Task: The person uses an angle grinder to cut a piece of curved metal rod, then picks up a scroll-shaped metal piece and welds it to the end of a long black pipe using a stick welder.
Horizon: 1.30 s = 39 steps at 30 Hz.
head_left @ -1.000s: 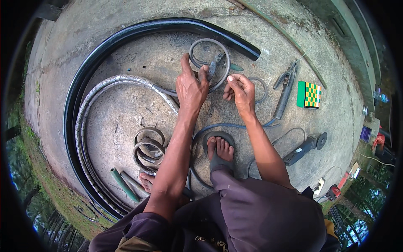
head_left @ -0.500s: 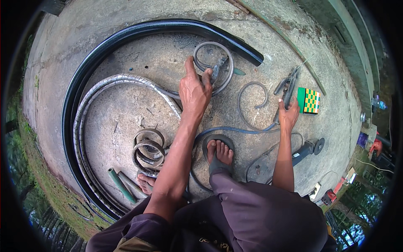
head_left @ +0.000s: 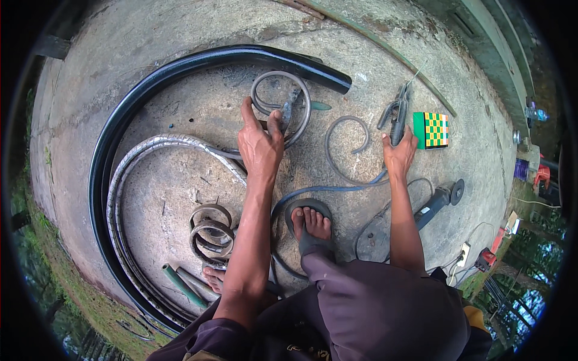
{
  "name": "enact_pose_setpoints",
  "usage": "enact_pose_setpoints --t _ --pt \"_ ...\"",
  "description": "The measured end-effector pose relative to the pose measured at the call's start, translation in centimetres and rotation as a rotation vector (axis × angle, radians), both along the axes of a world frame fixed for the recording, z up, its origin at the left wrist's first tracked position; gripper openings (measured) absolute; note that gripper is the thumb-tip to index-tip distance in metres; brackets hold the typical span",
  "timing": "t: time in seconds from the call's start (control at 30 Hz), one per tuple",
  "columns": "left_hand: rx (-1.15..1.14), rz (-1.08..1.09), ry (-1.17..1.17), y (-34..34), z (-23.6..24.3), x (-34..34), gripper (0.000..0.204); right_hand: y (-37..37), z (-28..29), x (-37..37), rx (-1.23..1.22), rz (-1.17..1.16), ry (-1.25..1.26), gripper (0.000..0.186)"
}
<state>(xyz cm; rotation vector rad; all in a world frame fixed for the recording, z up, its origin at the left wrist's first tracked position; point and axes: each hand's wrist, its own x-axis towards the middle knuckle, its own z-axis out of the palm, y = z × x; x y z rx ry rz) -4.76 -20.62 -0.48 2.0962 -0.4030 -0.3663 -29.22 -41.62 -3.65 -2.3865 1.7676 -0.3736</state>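
My left hand point(head_left: 260, 144) is closed at a grey metal ring point(head_left: 304, 96) with a curled tail; a battered blue-grey piece point(head_left: 289, 102), too unclear to name, sits inside it by my thumb. My right hand point(head_left: 397, 150) grips the handle of a welding electrode holder point(head_left: 397, 119) with a thin rod in its jaws. A green box with a checkered face point(head_left: 435, 130) lies just right of that hand. A grey cable point(head_left: 341, 121) curls between my hands. A long bundle of silvery wrapped bars point(head_left: 168, 139) arcs leftward from near my left hand.
A big black bent tube point(head_left: 241, 54) sweeps around the concrete floor point(head_left: 72, 150). Metal coils point(head_left: 211, 228), green tube pieces point(head_left: 183, 283), an angle grinder point(head_left: 436, 201), a long pole point(head_left: 391, 45) and a power strip point(head_left: 463, 256) lie about. A concrete ledge point(head_left: 494, 60) borders the right.
My right hand has moved right from beside the ring onto the electrode holder and closed on its handle. My left hand stays at the ring. The view has shifted slightly.
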Motion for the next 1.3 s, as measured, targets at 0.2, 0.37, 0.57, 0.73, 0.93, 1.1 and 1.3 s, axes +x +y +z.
enact_pose_setpoints --t 0.2,0.37,0.57,0.73,0.93,1.1,1.3 --pt "-0.016 0.01 0.022 0.0 0.5 0.1 0.057 1.0 3.4 6.6 -0.184 0.554 -0.214 0.071" --pt "0.014 0.006 0.028 0.1 0.4 0.2 0.06 1.0 4.6 13.2 -0.039 0.694 -0.309 0.068" --pt "0.07 0.003 0.026 0.0 0.9 0.0 0.058 2.1 3.9 12.7 0.012 0.687 -0.41 0.062" --pt "0.004 0.009 0.03 0.1 0.2 0.2 0.057 1.7 3.1 8.9 0.0 0.502 -0.382 0.062" --pt "0.03 0.003 0.023 0.0 0.4 0.1 0.056 -1.3 0.8 1.7 -0.126 0.059 -0.083 0.075" --pt "-0.019 -0.013 0.007 0.0 0.2 0.2 0.059 -2.9 -1.1 -1.1 0.036 -0.039 -0.035 0.077" --pt "-0.017 0.006 -0.002 0.3 0.5 0.2 0.058 -4.9 1.1 -0.1 0.353 -0.076 -0.079 0.05"
